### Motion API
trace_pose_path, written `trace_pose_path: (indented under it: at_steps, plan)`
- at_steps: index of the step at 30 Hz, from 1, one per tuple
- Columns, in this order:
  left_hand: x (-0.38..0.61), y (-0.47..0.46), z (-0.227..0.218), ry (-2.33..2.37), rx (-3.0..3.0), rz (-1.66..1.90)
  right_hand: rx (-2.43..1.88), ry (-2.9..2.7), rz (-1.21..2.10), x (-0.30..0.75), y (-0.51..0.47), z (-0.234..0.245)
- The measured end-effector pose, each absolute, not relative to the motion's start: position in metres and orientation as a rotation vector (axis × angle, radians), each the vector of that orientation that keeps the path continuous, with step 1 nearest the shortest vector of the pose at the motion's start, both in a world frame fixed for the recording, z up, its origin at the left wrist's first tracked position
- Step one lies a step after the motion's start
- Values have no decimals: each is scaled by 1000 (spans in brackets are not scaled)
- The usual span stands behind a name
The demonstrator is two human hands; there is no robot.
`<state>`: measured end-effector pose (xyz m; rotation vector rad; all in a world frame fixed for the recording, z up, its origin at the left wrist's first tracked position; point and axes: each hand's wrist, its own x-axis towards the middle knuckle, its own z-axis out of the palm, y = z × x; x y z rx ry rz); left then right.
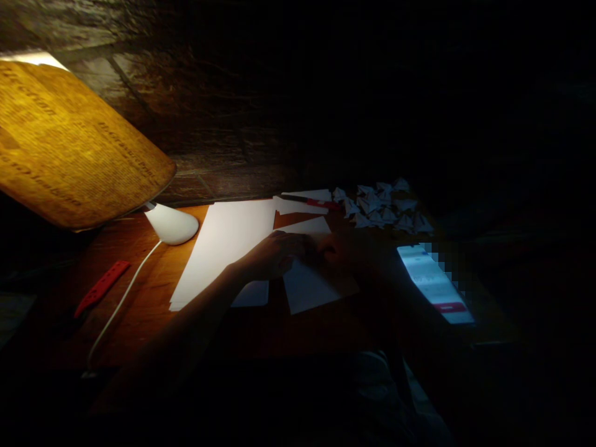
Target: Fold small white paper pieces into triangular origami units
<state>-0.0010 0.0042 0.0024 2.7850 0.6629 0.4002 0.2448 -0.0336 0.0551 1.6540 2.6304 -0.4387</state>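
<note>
My left hand (274, 254) rests with curled fingers on a small white sheet of paper (310, 287) on the wooden table (153, 292). My right hand (338, 254) lies in deep shadow just to its right, also on the paper; its fingers are hard to make out. A larger stack of white paper (223, 245) lies to the left of my hands. A pile of several small folded white paper pieces (384, 205) sits at the back right.
A lamp with a yellow printed shade (69, 149) and white base (172, 225) stands at the left, its cord (118, 304) trailing forward. A red ruler (100, 288) lies at the left. A lit phone (435, 282) lies at the right. Red-handled scissors (319, 203) lie behind the papers.
</note>
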Motion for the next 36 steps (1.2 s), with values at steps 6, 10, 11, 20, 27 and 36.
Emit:
trace_pose_path:
  at_steps: [6,10,11,20,27,36]
  plan:
    - [-1,2,4,668,2781,421,1652,2618,-482,243,-35,57]
    - [0,3,3,669,2792,416,1631,2617,-503,241,-33,54]
    - [0,3,3,683,2798,404,1628,2616,-491,240,-33,53]
    - [1,0,5,748,2795,335,1716,2579,-543,239,-32,52]
    - [-5,1,3,809,2846,329,1738,2578,-678,245,-31,52]
    - [-5,2,5,795,2867,342,1723,2585,-679,245,-31,51]
